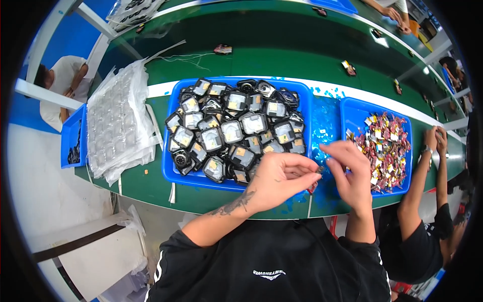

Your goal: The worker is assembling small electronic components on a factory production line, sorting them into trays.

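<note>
Left hand [279, 178] and right hand [352, 171] pinch one small dark part [319, 171] between them. Blue tray [171, 171] of black parts at 11 o'clock; tray of red scraps [385, 146] at 2 o'clock.

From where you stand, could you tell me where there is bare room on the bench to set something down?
Bare green belt lies beyond the white strip, behind both trays. A small green patch sits between the stack of clear blister trays and the large blue tray. That tray brims with small black devices; the right blue tray holds colourful scraps.
</note>
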